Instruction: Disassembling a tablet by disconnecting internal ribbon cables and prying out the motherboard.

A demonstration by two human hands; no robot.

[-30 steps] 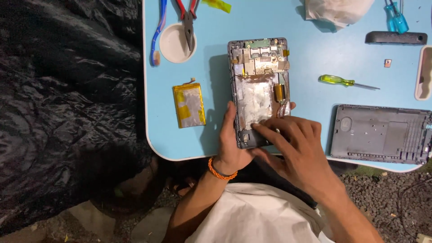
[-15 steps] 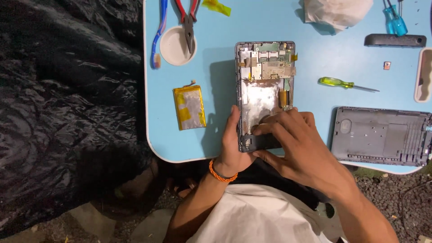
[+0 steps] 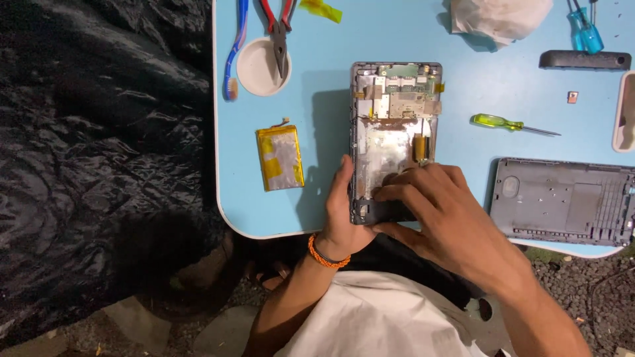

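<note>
A person sits at a pale blue counter (image 3: 317, 198), seen from above, working on an opened phone (image 3: 395, 119). The phone lies flat with its back off, so the circuit board at the far end and a bare silver battery bay in the middle are exposed.

The left hand (image 3: 344, 215) has a steady grip on the phone's near left edge, thumb along the side, wrist wearing an orange band. The right hand (image 3: 443, 221) is not clenched; its fingertips press on a dark part at the phone's near end, just beside the left-hand grip. Whether anything is pinched between them cannot be told.

The teardown looks well advanced: the grey back cover (image 3: 562, 201) lies off to the right of the hands, and the yellow-taped battery (image 3: 280, 157) lies left of the grip, apart from the phone. The board and smaller parts look still mounted, so more remains.

Beyond the grip lie a yellow-handled screwdriver (image 3: 506, 124), red-handled pliers (image 3: 280, 26) across a small white dish (image 3: 254, 69), a toothbrush (image 3: 235, 49) and crumpled white tissue (image 3: 499, 16).

Compared with a second ago, the phone sits straighter and slightly farther from the person, and the right-hand fingers have shifted from the silver bay toward the near end.
</note>
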